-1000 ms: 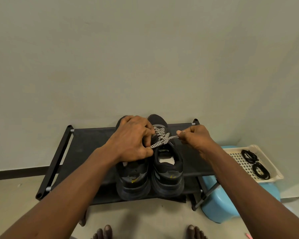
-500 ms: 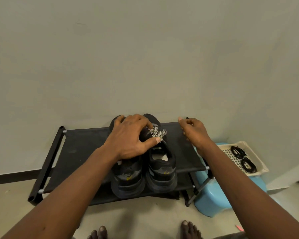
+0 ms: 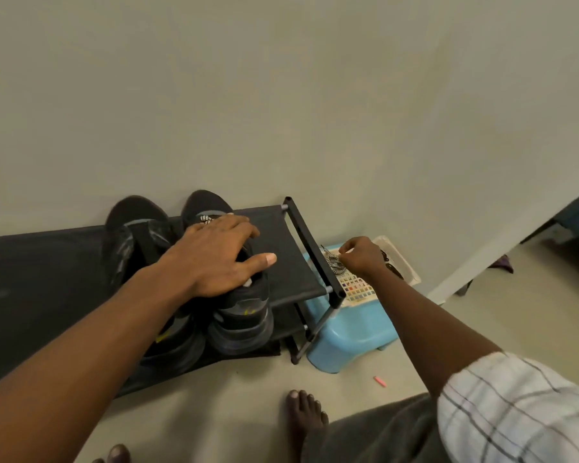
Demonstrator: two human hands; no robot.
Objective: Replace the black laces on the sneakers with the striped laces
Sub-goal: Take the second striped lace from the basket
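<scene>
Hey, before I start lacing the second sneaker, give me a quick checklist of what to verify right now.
1. Spare striped lace in right hand: ok, pinched above the tray.
2. Black laces out of the way: ok, lying in the tray.
3. Sneaker under left hand fully laced: cannot tell; the hand covers it, and striped lacing shows only near the toe.
4. Other sneaker free of laces: ok, none visible.
5. Sneakers steady on the rack: ok, the left hand rests on one.
</scene>
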